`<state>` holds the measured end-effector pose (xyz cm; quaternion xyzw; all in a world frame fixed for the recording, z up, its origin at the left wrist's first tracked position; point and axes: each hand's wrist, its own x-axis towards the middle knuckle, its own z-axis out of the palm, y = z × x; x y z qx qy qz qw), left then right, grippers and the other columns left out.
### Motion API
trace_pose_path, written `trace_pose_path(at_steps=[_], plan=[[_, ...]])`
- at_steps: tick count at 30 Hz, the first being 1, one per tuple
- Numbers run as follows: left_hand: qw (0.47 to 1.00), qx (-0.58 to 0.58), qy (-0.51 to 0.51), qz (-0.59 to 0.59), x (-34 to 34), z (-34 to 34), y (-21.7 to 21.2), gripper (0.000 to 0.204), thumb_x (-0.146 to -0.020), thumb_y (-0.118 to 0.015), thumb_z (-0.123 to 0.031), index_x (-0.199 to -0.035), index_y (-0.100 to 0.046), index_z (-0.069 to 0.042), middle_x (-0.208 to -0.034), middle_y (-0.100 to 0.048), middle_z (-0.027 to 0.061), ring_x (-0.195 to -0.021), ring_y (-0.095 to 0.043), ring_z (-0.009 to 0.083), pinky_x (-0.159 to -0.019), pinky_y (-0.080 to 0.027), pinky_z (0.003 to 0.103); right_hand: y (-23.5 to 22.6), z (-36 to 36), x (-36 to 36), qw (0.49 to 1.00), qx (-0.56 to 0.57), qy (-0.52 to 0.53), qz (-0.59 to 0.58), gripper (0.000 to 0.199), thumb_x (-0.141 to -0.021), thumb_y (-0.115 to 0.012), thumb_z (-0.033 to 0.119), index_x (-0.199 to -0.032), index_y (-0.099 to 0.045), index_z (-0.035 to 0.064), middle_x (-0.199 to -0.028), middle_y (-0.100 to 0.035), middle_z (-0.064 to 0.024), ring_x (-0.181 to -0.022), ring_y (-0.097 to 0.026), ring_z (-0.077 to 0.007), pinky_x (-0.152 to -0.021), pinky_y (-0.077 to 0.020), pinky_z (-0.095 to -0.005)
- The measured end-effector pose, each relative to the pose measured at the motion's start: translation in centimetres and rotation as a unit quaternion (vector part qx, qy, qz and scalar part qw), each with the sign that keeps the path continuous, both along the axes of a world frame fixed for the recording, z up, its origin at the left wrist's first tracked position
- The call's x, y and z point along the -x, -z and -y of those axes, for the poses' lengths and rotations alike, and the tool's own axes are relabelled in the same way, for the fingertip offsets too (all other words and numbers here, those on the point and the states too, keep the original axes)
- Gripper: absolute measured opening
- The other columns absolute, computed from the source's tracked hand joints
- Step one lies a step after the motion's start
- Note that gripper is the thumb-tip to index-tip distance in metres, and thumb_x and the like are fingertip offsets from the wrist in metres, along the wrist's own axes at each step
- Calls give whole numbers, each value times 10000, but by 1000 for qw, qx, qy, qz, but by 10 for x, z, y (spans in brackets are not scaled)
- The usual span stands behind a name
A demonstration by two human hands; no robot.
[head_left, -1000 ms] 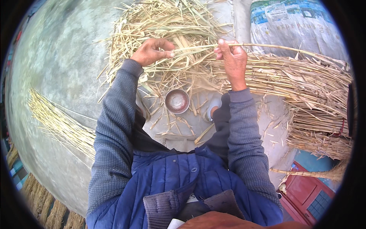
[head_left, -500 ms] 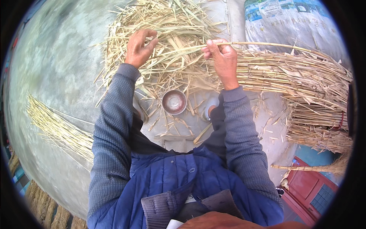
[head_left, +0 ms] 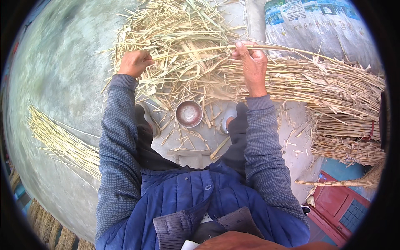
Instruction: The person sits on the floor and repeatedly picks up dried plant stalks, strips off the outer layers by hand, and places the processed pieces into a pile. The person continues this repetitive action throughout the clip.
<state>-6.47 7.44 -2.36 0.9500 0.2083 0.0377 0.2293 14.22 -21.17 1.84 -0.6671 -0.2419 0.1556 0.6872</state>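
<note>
**Stripping a reed stalk over the straw heap**

On the concrete floor (head_left: pixel 54 75), far left, a thin bundle of cleaned stalks (head_left: pixel 62 141) is lying well apart from the person. Moving right, the left hand (head_left: pixel 134 63) is closing into a fist around loose husk at the edge of the straw heap (head_left: pixel 183 37). Below, between the two shoes, a small metal bowl (head_left: pixel 189 113) is sitting among scraps. Further right, the right hand (head_left: pixel 252 66) is pinching one long pale stalk (head_left: pixel 200 51) between thumb and fingers, holding it level above the heap, its left end reaching toward the left hand. Beyond it, a thick sheaf of uncleaned reeds (head_left: pixel 333 96) is stretching rightward below a printed sack (head_left: pixel 321 25).

To strip well, I judge the right hand should be keeping the stalk taut while the left is pulling leaf away along its length, not across it.

Whether the left fist is actually touching the stalk is hard to tell. What the bowl holds is unclear, and the sheaf's right end is running out of view.
</note>
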Motion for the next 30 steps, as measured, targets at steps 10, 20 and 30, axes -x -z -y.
trace_pose_path(at_steps=[10,20,30], plan=[[943,246,67,213,-49,81,-13,306,-888,-771,-266,-1022,-726,5,-898,-721,81,-825,-663,158,-738,-531,294,4,-26,44,994,-28,-67,-79,272,-964,-696,212,-1055,-660,-43,-892,-719,-118,-780,-690,-136,-699,-576,-259],[891,416,-35,181,-51,83,-10,231,-882,-784,-163,-1004,-711,20,-885,-725,41,-796,-649,87,-714,-530,229,9,-29,52,989,-37,-48,-138,307,-1011,-609,207,-1048,-641,-95,-945,-722,-179,-815,-721,-196,-711,-590,-275],[907,397,19,142,-29,44,-5,217,-886,-774,-185,-1014,-737,-14,-909,-752,51,-829,-671,98,-762,-535,248,1,-18,38,993,-38,-48,-103,341,-1029,-584,271,-1082,-579,-66,-986,-719,-215,-856,-732,-228,-744,-596,-287]])
